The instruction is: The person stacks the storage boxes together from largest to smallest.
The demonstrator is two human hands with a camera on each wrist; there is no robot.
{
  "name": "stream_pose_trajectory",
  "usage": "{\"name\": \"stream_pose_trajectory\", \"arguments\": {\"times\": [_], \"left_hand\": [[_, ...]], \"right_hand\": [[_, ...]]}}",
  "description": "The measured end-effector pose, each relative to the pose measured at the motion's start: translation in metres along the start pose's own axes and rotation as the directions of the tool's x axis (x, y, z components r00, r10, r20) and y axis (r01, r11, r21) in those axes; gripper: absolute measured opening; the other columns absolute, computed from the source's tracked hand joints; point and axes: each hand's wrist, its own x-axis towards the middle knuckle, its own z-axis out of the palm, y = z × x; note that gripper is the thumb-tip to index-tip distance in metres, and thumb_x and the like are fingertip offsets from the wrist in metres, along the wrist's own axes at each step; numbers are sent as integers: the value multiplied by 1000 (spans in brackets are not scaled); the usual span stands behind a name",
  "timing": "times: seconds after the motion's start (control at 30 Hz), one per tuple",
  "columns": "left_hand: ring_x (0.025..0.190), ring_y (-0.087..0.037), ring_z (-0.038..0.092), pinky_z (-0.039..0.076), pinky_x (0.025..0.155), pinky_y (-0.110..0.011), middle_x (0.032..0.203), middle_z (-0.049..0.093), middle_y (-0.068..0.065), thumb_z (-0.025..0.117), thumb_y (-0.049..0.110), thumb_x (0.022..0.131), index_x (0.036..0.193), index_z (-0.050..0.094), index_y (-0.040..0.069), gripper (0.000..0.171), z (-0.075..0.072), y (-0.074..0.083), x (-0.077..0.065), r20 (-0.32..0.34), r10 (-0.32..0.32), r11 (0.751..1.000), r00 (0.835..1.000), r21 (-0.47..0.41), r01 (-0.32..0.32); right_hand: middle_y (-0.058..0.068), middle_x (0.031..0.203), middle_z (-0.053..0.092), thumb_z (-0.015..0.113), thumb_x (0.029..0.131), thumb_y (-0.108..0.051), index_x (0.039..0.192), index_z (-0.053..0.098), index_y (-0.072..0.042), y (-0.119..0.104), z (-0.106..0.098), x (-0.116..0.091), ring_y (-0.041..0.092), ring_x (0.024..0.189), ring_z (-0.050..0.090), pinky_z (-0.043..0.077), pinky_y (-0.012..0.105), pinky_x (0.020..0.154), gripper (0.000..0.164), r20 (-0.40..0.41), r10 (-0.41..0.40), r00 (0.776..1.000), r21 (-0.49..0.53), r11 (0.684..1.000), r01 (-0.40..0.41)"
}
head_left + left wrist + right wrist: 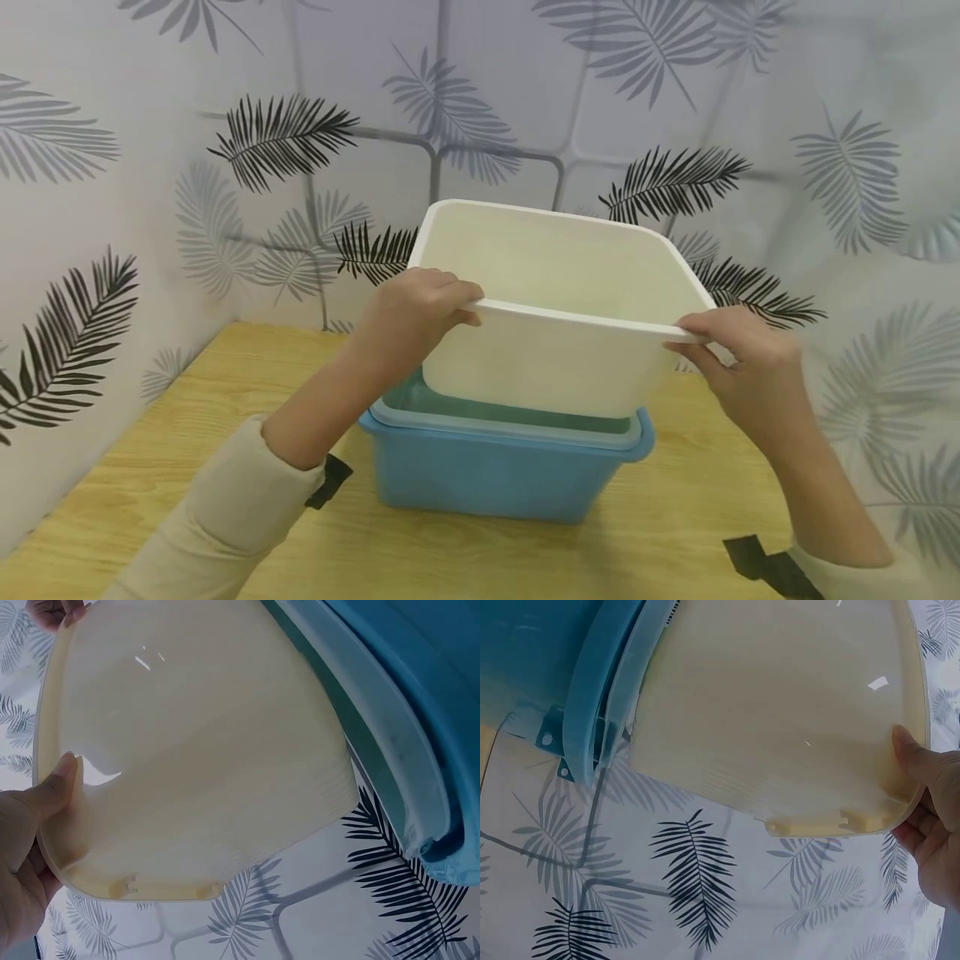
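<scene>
A cream plastic bin [555, 358] with a white rim hangs tilted in both hands, its bottom edge at the mouth of the stacked bins below. My left hand [423, 304] grips the near rim toward its left end, thumb on the outer wall in the left wrist view. At the near right corner my right hand [750, 346] pinches the same rim between thumb and fingers. Underneath stands a blue bin [487, 475], with a pale green-blue bin [517, 429] nested inside it. The cream bin's inside shows no contents.
The bins stand on a yellow wood-grain table [247, 383]. Behind it and to the left rises a pale wall [510, 100] with a leaf pattern. Dark straps [772, 567] hang near the cuffs of the sleeves.
</scene>
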Motion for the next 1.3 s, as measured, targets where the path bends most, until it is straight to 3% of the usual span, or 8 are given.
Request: {"name": "stream_pose_trajectory", "arguments": {"times": [0.2,0.4,0.63,0.8,1.03,1.3], "left_hand": [[64,-19,64,52,62,-25,72,70,-7,75,17,69,82,66,1,22,0,-5,-8,4,18,1000,1000,5,-18],[62,-18,64,53,61,-25,70,69,-6,75,16,68,80,66,1,21,2,-7,-17,9,30,999,1000,13,-30],[61,-17,64,54,61,-23,70,69,-6,74,17,69,80,66,2,20,7,-8,-27,21,36,999,999,7,-36],[63,-16,65,54,62,-23,72,70,-5,73,17,70,81,66,2,20,11,-6,-34,15,36,999,999,31,-36],[64,-17,65,53,62,-23,72,70,-5,75,17,68,81,67,2,21,18,-5,-42,24,35,999,999,37,-36],[63,-16,65,53,61,-23,71,69,-4,75,17,69,81,67,3,20,21,-4,-51,20,25,999,999,45,-26]], "right_hand": [[12,73,68,51,88,-46,81,69,2,-3,6,-2,22,70,58,39,5,72,52,29,-39,999,-35,999,40],[14,73,67,52,88,-45,80,69,3,-4,18,-9,27,71,60,37,5,80,51,-12,-29,999,24,999,30],[14,72,66,53,88,-43,79,68,2,-4,29,-20,26,71,57,40,21,70,49,-30,-21,999,41,999,23],[13,73,66,52,89,-41,81,67,2,-6,34,-27,26,71,57,39,11,76,47,-21,-10,1000,45,999,11],[11,72,66,52,88,-40,80,67,1,-7,38,-36,26,70,57,43,29,70,45,-20,-8,1000,25,1000,9],[11,73,65,52,90,-38,81,66,2,-8,45,-46,26,71,57,42,26,73,44,-17,-5,1000,36,999,6]]}}
